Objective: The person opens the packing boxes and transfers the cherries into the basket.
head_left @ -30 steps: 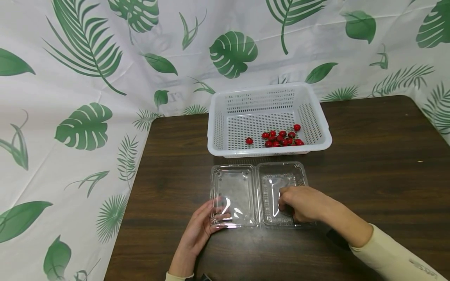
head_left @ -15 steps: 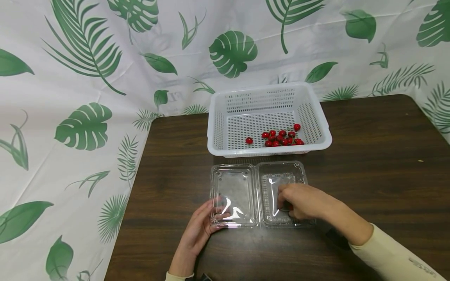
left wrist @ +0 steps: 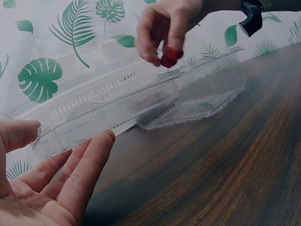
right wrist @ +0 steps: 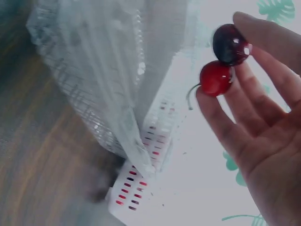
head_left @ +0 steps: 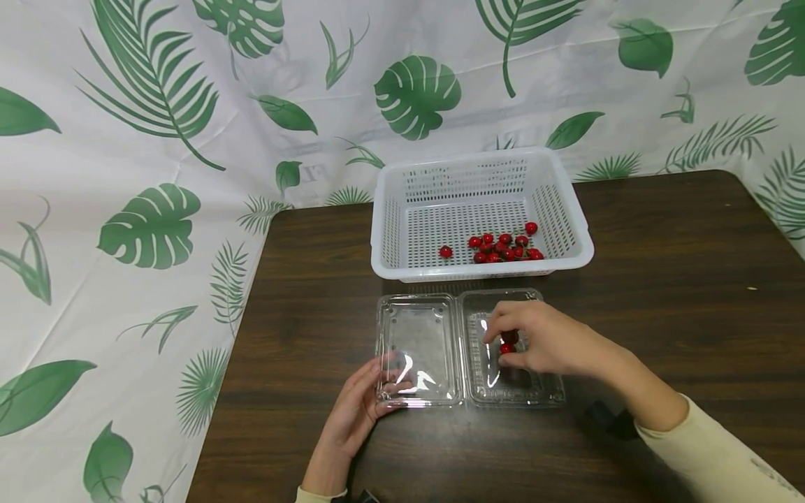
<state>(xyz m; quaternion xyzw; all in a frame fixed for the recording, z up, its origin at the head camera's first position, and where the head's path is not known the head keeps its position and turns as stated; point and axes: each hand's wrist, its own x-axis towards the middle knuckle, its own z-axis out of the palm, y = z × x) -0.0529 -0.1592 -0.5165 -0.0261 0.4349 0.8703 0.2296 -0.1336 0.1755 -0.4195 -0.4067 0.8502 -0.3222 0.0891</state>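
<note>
Two cherries, a dark one (right wrist: 230, 44) and a bright red one with a stem (right wrist: 216, 78), are pinched between the fingertips and thumb of my right hand (head_left: 556, 342). That hand is over the right half of a clear plastic clamshell box (head_left: 516, 398), which lies opened flat. My left hand (head_left: 352, 409) grips the near left edge of the box's left half (head_left: 415, 325). In the left wrist view, its thumb is at the rim and its fingers (left wrist: 89, 165) are underneath, partly seen through the plastic in the head view.
Behind the box stands a white perforated basket (head_left: 481, 271), with several cherries (head_left: 503, 249) mostly at its front right. A dark wood-patterned table (head_left: 314, 279) carries everything. A leaf-print cloth (head_left: 251, 126) hangs behind and to the left.
My right hand has risen from inside the box's right half, its fingers spreading so that the two cherries now show. The left hand and the basket have stayed put.
</note>
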